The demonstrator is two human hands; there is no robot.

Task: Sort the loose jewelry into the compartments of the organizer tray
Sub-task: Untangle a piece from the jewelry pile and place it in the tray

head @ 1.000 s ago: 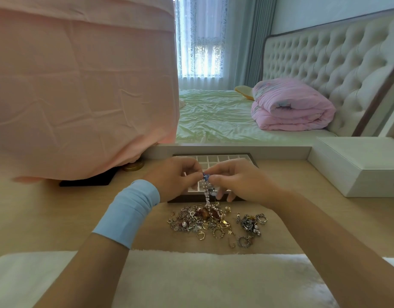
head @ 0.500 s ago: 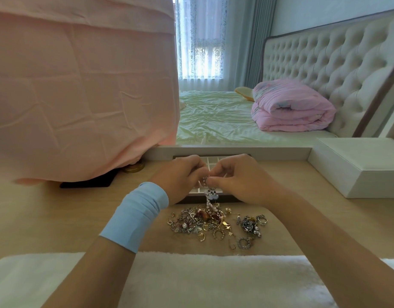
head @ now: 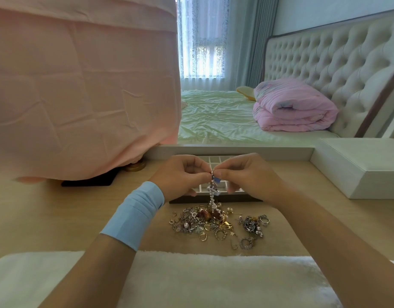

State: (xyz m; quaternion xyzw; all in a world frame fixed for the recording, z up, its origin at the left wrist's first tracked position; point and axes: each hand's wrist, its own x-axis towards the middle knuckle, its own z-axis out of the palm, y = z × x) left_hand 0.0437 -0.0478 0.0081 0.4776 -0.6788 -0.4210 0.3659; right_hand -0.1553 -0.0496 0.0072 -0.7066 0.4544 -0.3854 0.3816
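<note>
A pile of loose jewelry [head: 201, 220], rings, earrings and chains in silver and gold, lies on the wooden tabletop. A smaller cluster [head: 252, 224] sits to its right. Behind them lies the organizer tray [head: 247, 197], dark-framed with small white square compartments, mostly hidden by my hands. My left hand [head: 181, 174] and my right hand [head: 242, 174] pinch the top of a pearl bead strand [head: 212, 194] with a small blue charm. The strand hangs down from my fingertips into the pile. A light blue band wraps my left wrist.
A pink cloth [head: 80, 85] drapes over something large at the left, with a gold round base [head: 135, 166] and a dark flat object [head: 89, 180] under it. A white box [head: 360, 167] stands at the right. White fluffy fabric [head: 191, 278] covers the near edge.
Both hands have risen slightly with the pearl strand, pulling it up from the pile. The pile itself has not shifted.
</note>
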